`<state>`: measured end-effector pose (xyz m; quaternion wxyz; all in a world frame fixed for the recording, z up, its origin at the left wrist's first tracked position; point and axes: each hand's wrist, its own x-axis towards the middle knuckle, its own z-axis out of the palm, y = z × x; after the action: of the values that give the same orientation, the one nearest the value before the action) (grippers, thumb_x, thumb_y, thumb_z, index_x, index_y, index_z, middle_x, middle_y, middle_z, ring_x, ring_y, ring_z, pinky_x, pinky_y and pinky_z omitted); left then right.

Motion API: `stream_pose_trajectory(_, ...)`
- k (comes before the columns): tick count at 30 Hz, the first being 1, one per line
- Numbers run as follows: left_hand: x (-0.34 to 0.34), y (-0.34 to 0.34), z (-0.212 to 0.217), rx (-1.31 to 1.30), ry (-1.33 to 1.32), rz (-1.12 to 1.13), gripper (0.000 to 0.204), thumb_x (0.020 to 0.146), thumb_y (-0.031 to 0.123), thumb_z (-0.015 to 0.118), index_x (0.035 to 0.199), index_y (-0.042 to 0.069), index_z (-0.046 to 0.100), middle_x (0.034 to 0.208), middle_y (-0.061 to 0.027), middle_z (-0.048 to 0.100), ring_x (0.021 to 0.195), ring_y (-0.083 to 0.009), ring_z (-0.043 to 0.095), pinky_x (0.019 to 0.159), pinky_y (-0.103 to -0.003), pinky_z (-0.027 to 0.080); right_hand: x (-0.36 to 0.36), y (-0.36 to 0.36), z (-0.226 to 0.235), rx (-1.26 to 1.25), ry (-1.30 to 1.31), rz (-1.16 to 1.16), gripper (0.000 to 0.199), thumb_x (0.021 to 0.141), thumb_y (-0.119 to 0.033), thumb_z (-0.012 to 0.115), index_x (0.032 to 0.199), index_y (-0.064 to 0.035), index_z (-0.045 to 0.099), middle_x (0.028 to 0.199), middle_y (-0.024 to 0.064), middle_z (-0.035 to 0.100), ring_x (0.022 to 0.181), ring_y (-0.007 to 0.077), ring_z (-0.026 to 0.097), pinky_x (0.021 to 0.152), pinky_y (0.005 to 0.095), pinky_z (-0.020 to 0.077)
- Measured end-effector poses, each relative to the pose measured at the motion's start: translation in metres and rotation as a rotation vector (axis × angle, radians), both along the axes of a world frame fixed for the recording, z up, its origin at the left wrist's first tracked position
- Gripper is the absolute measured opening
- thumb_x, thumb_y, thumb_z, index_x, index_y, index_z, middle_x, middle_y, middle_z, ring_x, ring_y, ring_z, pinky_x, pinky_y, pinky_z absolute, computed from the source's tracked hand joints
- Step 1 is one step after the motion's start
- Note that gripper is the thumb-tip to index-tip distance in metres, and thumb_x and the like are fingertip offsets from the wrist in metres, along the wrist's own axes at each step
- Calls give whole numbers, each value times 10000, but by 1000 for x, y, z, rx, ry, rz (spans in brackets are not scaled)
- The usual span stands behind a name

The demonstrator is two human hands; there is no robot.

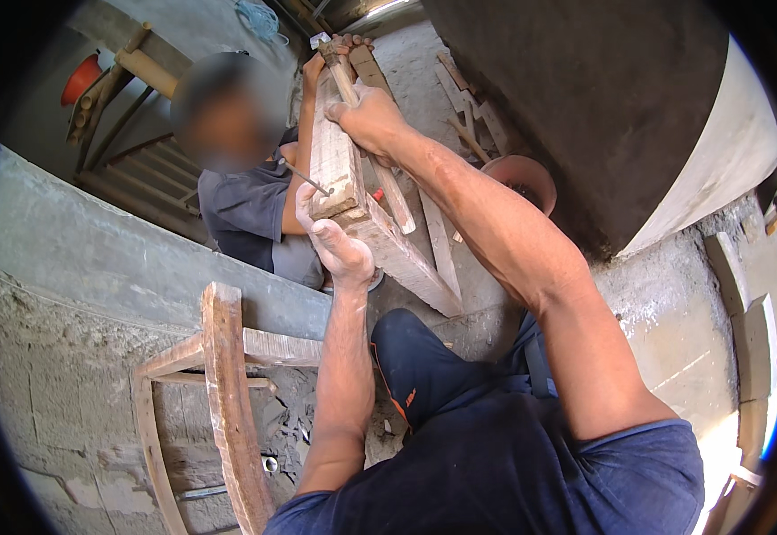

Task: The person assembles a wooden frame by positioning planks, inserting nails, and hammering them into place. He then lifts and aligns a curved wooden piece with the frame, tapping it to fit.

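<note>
A pale, rough wooden beam (327,147) runs away from me in the upper middle, its near end joined to another slanting board (411,267). A long nail (306,177) sticks out at a slant from the beam's near end. My left hand (342,250) grips the beam's near corner, with the thumb toward me and the fingers along its left side. In my right hand (375,122) is a hammer (342,82), held by its wooden handle over the beam. The hammer's head is near the far end, by the co-worker's hands (353,41).
A co-worker in a dark shirt (244,198) crouches left of the beam, behind a low concrete wall (157,259). A wooden frame (225,392) stands at lower left. Loose boards (460,98) and a round bucket (522,178) lie beyond my right arm. More planks (752,339) stand at far right.
</note>
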<state>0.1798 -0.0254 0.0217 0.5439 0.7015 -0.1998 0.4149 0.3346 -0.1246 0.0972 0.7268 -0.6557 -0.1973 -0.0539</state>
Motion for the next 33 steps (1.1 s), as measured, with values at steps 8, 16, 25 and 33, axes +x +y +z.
stream_pose_trajectory(8, 0, -3, 1, -20, 0, -6, 795, 1141, 656, 269, 1573, -7, 340, 1520, -186, 478, 1413, -294, 494, 1198, -443, 396, -6, -4, 5, -75, 31, -30, 449, 977, -252, 705, 1305, 54, 696, 1133, 229, 767, 1018, 305, 745, 930, 403, 560)
stream_pose_trajectory(16, -4, -11, 4, -96, 15, -58, 814, 1136, 668, 271, 1586, -8, 325, 1558, -198, 459, 1455, -309, 468, 1233, -463, 370, -7, 0, 4, -80, 37, -104, 460, 934, -299, 690, 1259, 24, 727, 1196, 301, 749, 1154, 446, 725, 998, 485, 560)
stream_pose_trajectory(25, -2, -8, 3, -33, -21, -42, 782, 1141, 654, 278, 1542, -12, 356, 1504, -194, 487, 1396, -296, 501, 1196, -440, 396, 1, 1, 0, -56, 3, -53, 422, 983, -220, 682, 1306, 50, 665, 1130, 228, 754, 1002, 327, 732, 929, 432, 551)
stream_pose_trajectory(33, 2, -1, -1, -159, -24, -199, 788, 1133, 681, 250, 1516, 10, 409, 1443, -149, 527, 1339, -247, 531, 1164, -405, 408, -2, -3, 1, -33, 53, 15, 389, 1031, -199, 677, 1329, 49, 644, 1104, 182, 753, 992, 252, 728, 872, 393, 577)
